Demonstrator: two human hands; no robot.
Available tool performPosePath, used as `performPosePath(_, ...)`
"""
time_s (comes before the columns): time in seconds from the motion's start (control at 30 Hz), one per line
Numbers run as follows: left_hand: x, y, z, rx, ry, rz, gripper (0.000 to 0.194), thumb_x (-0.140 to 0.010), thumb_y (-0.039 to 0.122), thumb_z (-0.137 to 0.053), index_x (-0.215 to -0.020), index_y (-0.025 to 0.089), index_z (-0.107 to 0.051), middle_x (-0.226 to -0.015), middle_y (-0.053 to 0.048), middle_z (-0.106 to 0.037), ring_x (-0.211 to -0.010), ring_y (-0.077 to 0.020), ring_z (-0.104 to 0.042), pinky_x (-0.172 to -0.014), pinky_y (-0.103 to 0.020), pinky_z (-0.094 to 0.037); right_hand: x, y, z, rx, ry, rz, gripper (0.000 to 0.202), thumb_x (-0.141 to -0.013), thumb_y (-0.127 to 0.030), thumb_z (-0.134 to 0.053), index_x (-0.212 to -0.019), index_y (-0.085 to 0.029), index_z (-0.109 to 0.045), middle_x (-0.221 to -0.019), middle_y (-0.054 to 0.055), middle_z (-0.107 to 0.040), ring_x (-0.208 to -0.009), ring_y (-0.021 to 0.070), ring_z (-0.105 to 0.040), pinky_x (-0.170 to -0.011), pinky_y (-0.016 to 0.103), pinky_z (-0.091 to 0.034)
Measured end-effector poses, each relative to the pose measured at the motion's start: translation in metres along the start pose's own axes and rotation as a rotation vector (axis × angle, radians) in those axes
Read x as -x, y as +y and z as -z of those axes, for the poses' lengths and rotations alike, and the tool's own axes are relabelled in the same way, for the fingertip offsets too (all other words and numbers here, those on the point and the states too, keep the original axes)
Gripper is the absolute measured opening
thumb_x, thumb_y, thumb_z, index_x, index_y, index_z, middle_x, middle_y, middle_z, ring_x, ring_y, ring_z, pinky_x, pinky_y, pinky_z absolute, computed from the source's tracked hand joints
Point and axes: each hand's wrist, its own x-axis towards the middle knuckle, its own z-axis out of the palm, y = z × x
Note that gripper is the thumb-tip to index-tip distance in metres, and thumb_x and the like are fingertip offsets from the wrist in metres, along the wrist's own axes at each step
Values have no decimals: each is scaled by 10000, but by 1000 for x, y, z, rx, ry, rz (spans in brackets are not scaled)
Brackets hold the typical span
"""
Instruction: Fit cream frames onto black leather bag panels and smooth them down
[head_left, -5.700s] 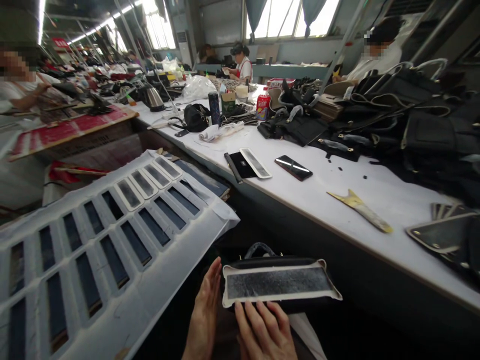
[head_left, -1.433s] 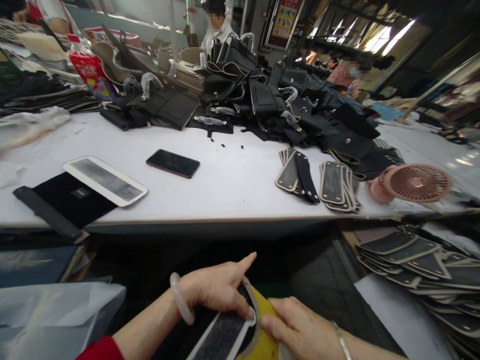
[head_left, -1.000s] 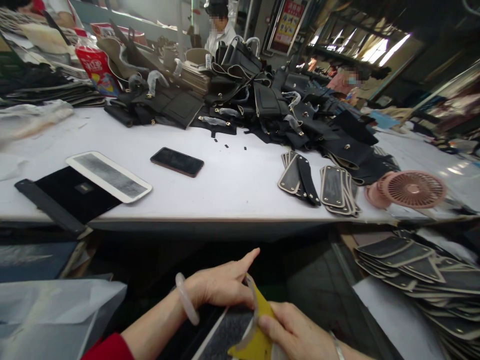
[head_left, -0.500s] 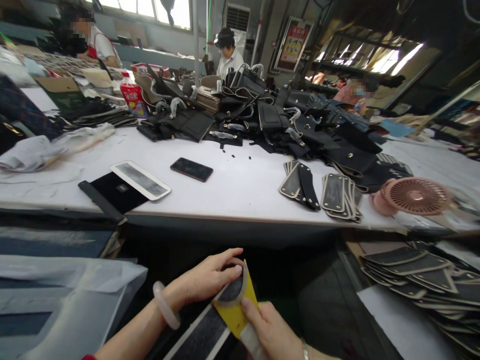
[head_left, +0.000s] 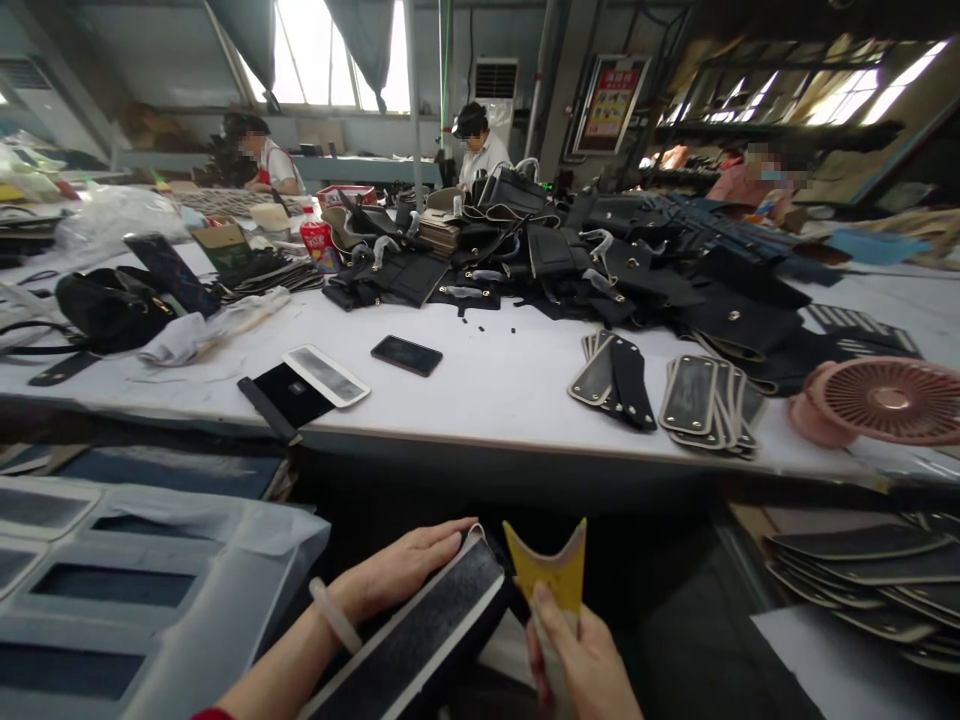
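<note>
At the bottom centre, a dark panel with pale edges [head_left: 420, 625] lies slanting up toward the table. My left hand [head_left: 405, 568], with a pale bangle at the wrist, rests along its upper left edge, fingers together and pressed on it near the rounded tip. My right hand [head_left: 574, 650] is closed round a yellow scraper-like tool [head_left: 555, 572] with a curved notch at its top. The tool stands just right of the panel's tip, apart from it. What lies under the panel is hidden.
On the white table [head_left: 480, 400] are a phone [head_left: 407, 355], stacked straps [head_left: 615, 380], a pink fan [head_left: 885, 400] and a heap of black bags [head_left: 540, 240]. More pieces [head_left: 862, 570] lie lower right; a translucent sheet [head_left: 165, 600] lies lower left. People sit beyond.
The yellow tool in my right hand has moved right, off the panel's tip, and now points up. My left hand has flattened along the panel's edge. The view has shifted left.
</note>
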Motion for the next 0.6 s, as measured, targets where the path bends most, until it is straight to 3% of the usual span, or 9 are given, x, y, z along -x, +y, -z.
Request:
performPosePath(0.07,0,0,0,1,2,7,620,-949,594,-461,-1407,181,-517,-1472,-80,-511,-1348,-240,-469,-1181,-380,-271,-13,-8,-3,-28,86,36,695,-744,-872,-474,-700,-181,-541,-525,-37,-454,-400,96,-417,-409,228,-364)
performPosePath(0.13,-1,1,0,-7,6,10,615,-952,591,-456,-1403,178,-522,-1468,-85,-516,-1343,-237,-475,-1178,-374,-276,-25,-13,-9,7,80,75,693,-757,-857,-477,-783,-175,-596,-529,-32,-470,-425,120,-448,-431,248,-410)
performPosePath(0.23,-1,1,0,-20,2,16,600,-958,575,-453,-1400,175,-527,-1465,-83,-521,-1347,-231,-470,-1182,-357,-266,-33,-12,-14,67,15,140,660,-816,-803,-473,-884,-174,-663,-600,24,-586,-617,213,-611,-631,313,-539)
performPosePath(0.33,-1,2,0,-38,-17,38,578,-968,558,-437,-1397,181,-533,-1456,-75,-532,-1343,-231,-471,-1182,-350,-267,-30,-7,-13,66,-19,236,605,-879,-708,-495,-1112,-180,-676,-1016,107,-709,-1044,288,-640,-992,382,-478)
performPosePath(0.43,-2,0,0,-78,-22,44,600,-971,571,-412,-1417,182,-510,-1473,-84,-511,-1365,-234,-443,-1191,-357,-247,-27,2,-10,37,-18,275,655,-893,-686,-500,-1306,-186,-596,-1333,138,-598,-1312,295,-483,-1146,412,-326)
performPosePath(0.53,-3,-2,0,-88,-16,49,628,-970,586,-398,-1431,170,-489,-1488,-99,-490,-1377,-238,-426,-1189,-364,-245,-34,12,-9,-7,-29,225,702,-849,-734,-524,-1269,-180,-623,-1129,124,-681,-1178,289,-579,-1035,387,-447)
performPosePath(0.6,-3,-1,-1,-59,-19,45,614,-971,583,-406,-1426,181,-497,-1462,-92,-521,-1336,-238,-474,-1165,-363,-290,-43,14,-9,-92,-106,92,728,-829,-785,-488,-1163,-162,-664,-799,60,-670,-795,220,-655,-734,311,-545)
